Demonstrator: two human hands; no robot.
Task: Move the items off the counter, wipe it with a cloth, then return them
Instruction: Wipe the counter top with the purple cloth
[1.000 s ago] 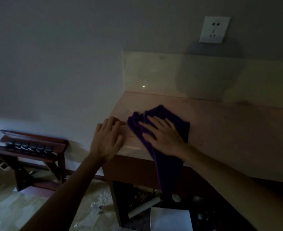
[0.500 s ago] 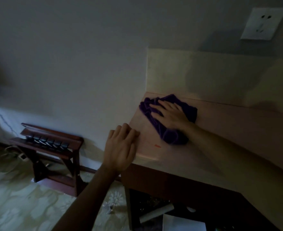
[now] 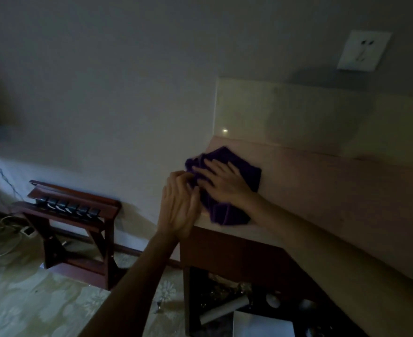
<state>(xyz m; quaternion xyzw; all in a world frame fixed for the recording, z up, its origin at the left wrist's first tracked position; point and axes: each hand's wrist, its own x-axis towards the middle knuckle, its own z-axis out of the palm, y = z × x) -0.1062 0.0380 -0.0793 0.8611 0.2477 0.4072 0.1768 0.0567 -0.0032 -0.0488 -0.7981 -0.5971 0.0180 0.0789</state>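
Observation:
A purple cloth [image 3: 248, 175] lies bunched at the left end of the pale counter [image 3: 334, 190], reaching its front edge. My right hand [image 3: 221, 183] presses flat on the cloth, fingers spread and pointing left. At the counter's left corner my left hand [image 3: 178, 205] stands edge-on, its fingertips curled against the cloth's left edge. Whether those fingers pinch the fabric I cannot tell. No other items show on the counter top.
A dark wooden folding rack [image 3: 71, 222] stands on the floor to the left, with a cable and plug [image 3: 26, 231] beside it. Under the counter lie a roll [image 3: 224, 312], white paper [image 3: 263, 325] and small items. A wall socket [image 3: 363, 51] sits above the backsplash.
The cloth and my right hand slid toward the counter's front-left corner. My left hand rose from lying flat on the counter edge and closed in against the cloth.

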